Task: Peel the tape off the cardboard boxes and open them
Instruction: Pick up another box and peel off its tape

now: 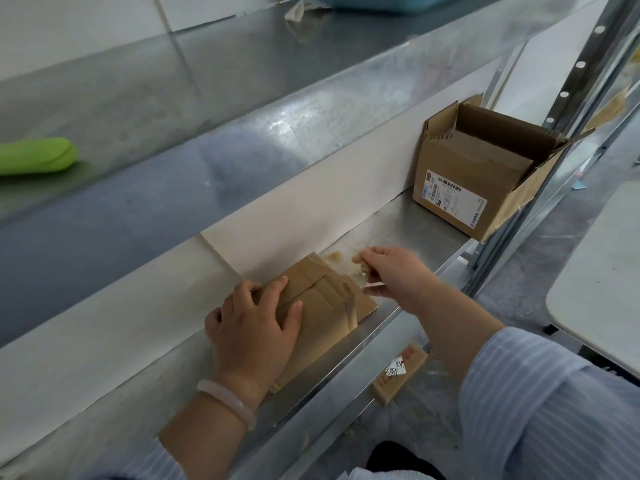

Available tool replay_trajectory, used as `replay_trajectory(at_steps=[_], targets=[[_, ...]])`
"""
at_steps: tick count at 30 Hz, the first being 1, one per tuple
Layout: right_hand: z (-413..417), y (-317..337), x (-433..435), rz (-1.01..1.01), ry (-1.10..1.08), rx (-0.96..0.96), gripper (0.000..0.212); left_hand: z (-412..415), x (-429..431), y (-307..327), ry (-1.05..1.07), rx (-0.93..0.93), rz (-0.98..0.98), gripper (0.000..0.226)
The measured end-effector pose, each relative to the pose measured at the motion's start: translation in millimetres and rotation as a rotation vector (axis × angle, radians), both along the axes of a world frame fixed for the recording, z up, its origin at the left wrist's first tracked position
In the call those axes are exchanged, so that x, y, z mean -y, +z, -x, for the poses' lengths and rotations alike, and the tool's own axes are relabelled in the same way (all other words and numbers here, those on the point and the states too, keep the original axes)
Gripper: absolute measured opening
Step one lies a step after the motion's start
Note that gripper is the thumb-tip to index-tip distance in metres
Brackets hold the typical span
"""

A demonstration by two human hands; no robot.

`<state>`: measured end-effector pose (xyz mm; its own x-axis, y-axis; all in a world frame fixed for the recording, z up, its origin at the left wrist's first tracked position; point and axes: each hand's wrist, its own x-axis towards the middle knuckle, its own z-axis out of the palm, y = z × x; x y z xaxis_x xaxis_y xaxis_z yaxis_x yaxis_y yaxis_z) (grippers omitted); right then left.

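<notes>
A small closed cardboard box (329, 306) lies on the metal shelf (398, 226) in front of me. My left hand (252, 327) presses flat on its top, fingers spread over the near left part. My right hand (391, 271) is at the box's far right corner and pinches a crumpled strip of clear tape (349, 271) that still clings to the box's edge. A second, larger cardboard box (478, 181) stands further right on the shelf, its flaps open and a white shipping label on its side.
An upper metal shelf (207, 98) carries a green object (34, 155) at the left and tape scraps at the back. A perforated shelf post (568, 91) rises at the right. A cardboard piece with a handwritten label (400, 372) lies below the shelf edge. A white tabletop (602, 282) is at the far right.
</notes>
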<state>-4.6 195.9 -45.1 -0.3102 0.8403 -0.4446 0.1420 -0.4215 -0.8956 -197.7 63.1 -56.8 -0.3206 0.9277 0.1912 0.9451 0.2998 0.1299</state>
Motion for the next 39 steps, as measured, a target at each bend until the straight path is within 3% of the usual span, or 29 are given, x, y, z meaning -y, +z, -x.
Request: replay_trajectory(at_steps=[3, 5, 9, 12, 15, 17, 19, 22, 26, 29, 35, 39], targets=[[-12, 8, -4, -0.026, 0.107, -0.033, 0.018, 0, 0, 0, -0.004, 0.003, -0.013, 0.059], [-15, 6, -2, -0.145, 0.135, 0.057, 0.019, 0, 0, -2, -0.006, 0.006, -0.021, 0.058], [1, 2, 7, -0.375, -0.091, 0.198, 0.015, 0, 0, -3, -0.026, -0.004, -0.042, 0.054], [14, -5, 11, -0.381, -0.161, 0.099, 0.015, 2, 2, -2, -0.049, -0.006, -0.063, 0.053], [21, -4, 13, -0.181, -0.163, -0.16, 0.01, 4, 4, -2, -0.05, -0.003, -0.074, 0.054], [22, -4, 15, -0.128, -0.129, -0.229, 0.014, 4, 3, -3, -0.053, -0.006, -0.064, 0.054], [21, -7, 15, -0.217, -0.052, -0.148, 0.022, 4, 2, -3, -0.054, -0.008, -0.057, 0.055], [25, -6, 16, -0.395, 0.058, 0.12, 0.031, 4, 1, -4, -0.062, -0.015, -0.046, 0.055], [40, 1, 14, -0.585, 0.061, 0.402, 0.023, 3, 1, -3, -0.077, -0.007, -0.066, 0.053], [42, 2, 8, -0.545, 0.015, 0.402, 0.015, 5, 3, -3, -0.087, 0.003, -0.089, 0.053], [32, -2, -2, -0.256, -0.03, 0.213, 0.013, 7, 4, -2, -0.148, 0.004, -0.077, 0.051], [30, -1, -13, -0.29, -0.041, 0.276, 0.004, 8, 4, -2, -0.191, 0.01, -0.055, 0.052]])
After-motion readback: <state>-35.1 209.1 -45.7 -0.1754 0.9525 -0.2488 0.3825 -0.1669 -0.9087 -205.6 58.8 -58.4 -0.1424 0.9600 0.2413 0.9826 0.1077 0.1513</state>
